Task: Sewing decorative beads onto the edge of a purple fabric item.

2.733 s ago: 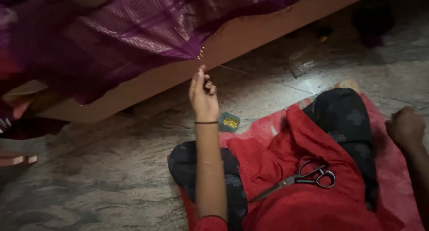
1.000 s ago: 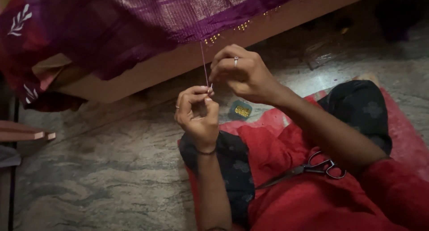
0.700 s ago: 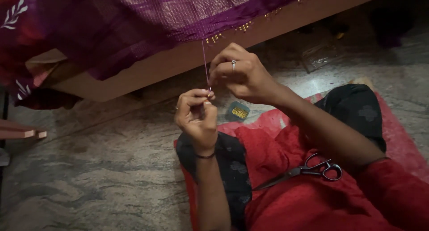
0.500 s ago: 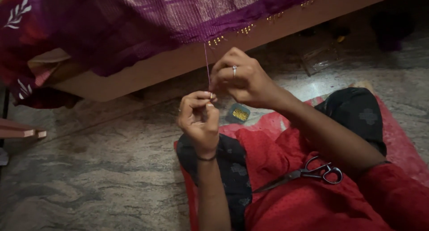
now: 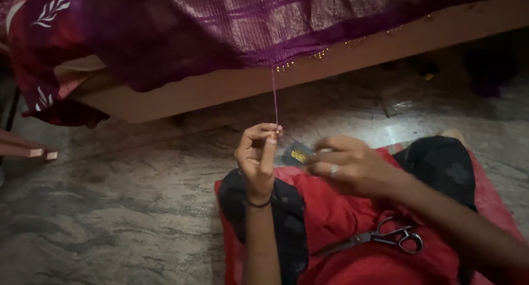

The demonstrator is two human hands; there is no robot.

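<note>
Item: thread, thin, purple-pink, seen as one straight taut line. It is hung from the beaded lower edge of the purple cloth and is run down to the left hand, where its lower end is pinched between thumb and fingertips. The strand is shown against the pale wooden frame and the grey marbled floor; no knot or needle can be made out on it.

Cloth: woven in a faint check, edged with a row of small gold beads, draped over the frame's edge.

Left hand: raised, fingers closed narrowly on the thread; a dark band is worn at the wrist.

Right hand: blurred, held just beside the left with fingers drawn together; whether anything is gripped cannot be told. A ring is seen on one finger.

Also recorded: scissors laid on the red garment over the lap; a small dark packet of gold beads between the hands, on the floor.
</note>
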